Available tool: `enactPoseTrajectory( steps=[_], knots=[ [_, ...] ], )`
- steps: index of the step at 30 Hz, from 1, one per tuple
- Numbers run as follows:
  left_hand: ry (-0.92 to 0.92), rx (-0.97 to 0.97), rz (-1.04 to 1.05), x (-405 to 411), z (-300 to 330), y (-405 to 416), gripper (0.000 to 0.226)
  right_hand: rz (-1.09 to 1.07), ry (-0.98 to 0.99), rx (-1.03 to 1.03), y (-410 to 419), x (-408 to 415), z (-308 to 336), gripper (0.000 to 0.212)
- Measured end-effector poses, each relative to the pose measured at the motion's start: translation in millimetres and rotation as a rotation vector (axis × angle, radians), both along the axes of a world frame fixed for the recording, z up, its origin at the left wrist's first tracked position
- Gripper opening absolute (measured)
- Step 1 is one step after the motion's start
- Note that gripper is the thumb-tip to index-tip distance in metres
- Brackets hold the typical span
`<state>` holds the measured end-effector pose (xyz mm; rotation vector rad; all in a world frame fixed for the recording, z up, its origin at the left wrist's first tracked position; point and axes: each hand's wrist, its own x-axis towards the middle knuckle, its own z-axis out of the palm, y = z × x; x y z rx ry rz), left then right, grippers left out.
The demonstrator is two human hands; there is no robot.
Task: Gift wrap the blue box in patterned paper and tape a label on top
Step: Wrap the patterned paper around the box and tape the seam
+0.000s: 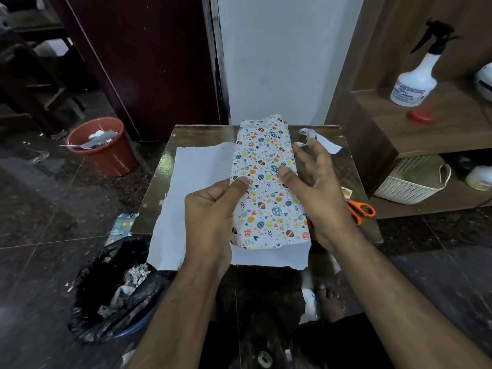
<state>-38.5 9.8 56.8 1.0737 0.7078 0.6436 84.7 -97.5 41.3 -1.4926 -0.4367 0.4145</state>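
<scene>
Patterned paper point(266, 182) with coloured eggs and hearts is folded over the box on a small dark table point(346, 169); the blue box itself is hidden under it. The paper's white underside point(191, 187) lies spread to the left and front. My left hand point(213, 209) pinches the left edge of the folded flap, thumb on top. My right hand point(314, 187) hovers over the right side with fingers loosely spread, its thumb touching the paper. A small white piece, perhaps tape or a scrap, hangs at its fingertips point(302, 143).
Orange-handled scissors point(359, 207) lie at the table's right edge. A white paper scrap point(328, 145) lies at the back right. A brown bucket point(103, 145) and a black-lined bin point(117, 291) stand on the floor at left. Shelves with a spray bottle point(418, 78) and a basket point(415, 179) are at right.
</scene>
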Motion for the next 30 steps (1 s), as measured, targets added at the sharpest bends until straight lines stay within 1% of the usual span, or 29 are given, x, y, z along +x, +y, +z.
enactPoseTrajectory(
  steps=[2, 4, 7, 9, 10, 12, 14, 16, 17, 18, 20, 21, 23, 25, 26, 28, 30],
  knots=[
    [-0.019, -0.026, 0.004, 1.9, -1.7, -2.9, 0.016, -0.010, -0.044, -0.050, -5.4, 3.0, 1.3, 0.081],
    [-0.027, -0.029, -0.005, 4.7, -3.0, -6.4, 0.014, -0.035, -0.133, -0.125, -11.8, 5.3, 4.4, 0.079],
    [-0.012, 0.011, -0.005, 7.4, -4.5, -9.2, 0.015, -0.040, -0.347, -0.293, -16.5, 2.1, 12.0, 0.073],
    [-0.011, 0.030, -0.005, 6.8, -6.2, -7.7, 0.023, -0.027, -0.502, -0.405, -14.5, -7.9, 17.9, 0.073],
    [-0.019, 0.034, -0.004, 5.8, -7.5, -6.1, 0.028, -0.011, -0.545, -0.442, -12.5, -13.8, 19.4, 0.073],
    [-0.018, 0.052, 0.004, 2.3, -8.4, -3.3, 0.036, 0.013, -0.605, -0.493, -8.7, -23.1, 17.9, 0.073],
    [0.021, 0.110, 0.041, -3.1, -6.4, -0.4, 0.041, 0.024, -0.634, -0.505, -8.1, -24.8, 16.3, 0.071],
    [0.066, 0.231, 0.129, -12.0, -3.5, 4.2, 0.037, 0.028, -0.606, -0.499, -8.9, -22.9, 15.6, 0.070],
    [0.129, 0.360, 0.180, -17.3, -4.7, 9.1, 0.033, 0.030, -0.594, -0.501, -9.7, -22.6, 15.6, 0.070],
    [0.239, 0.519, 0.230, -22.0, -8.2, 16.2, 0.030, 0.032, -0.588, -0.502, -9.9, -22.4, 15.5, 0.070],
    [0.542, 0.799, 0.287, -30.6, -19.0, 33.8, 0.029, 0.038, -0.577, -0.507, -9.9, -22.7, 15.7, 0.069],
    [0.694, 0.858, 0.277, -34.4, -24.5, 42.1, 0.037, 0.042, -0.575, -0.510, -10.0, -23.0, 16.3, 0.069],
    [0.928, 0.843, 0.227, -40.4, -29.6, 53.7, 0.055, 0.046, -0.574, -0.516, -10.5, -23.0, 17.6, 0.069],
    [1.035, 0.783, 0.189, -43.3, -28.8, 58.2, 0.066, 0.051, -0.573, -0.513, -11.1, -22.3, 18.8, 0.068],
    [1.039, 0.760, 0.182, -44.1, -29.2, 60.1, 0.067, 0.057, -0.572, -0.508, -11.3, -21.9, 19.2, 0.067],
    [0.977, 0.663, 0.176, -44.4, -28.7, 62.9, 0.061, 0.075, -0.560, -0.498, -11.8, -21.2, 19.8, 0.065],
    [0.879, 0.559, 0.149, -45.0, -28.7, 64.7, 0.045, 0.087, -0.549, -0.482, -12.5, -21.3, 19.8, 0.063]
  ],
)
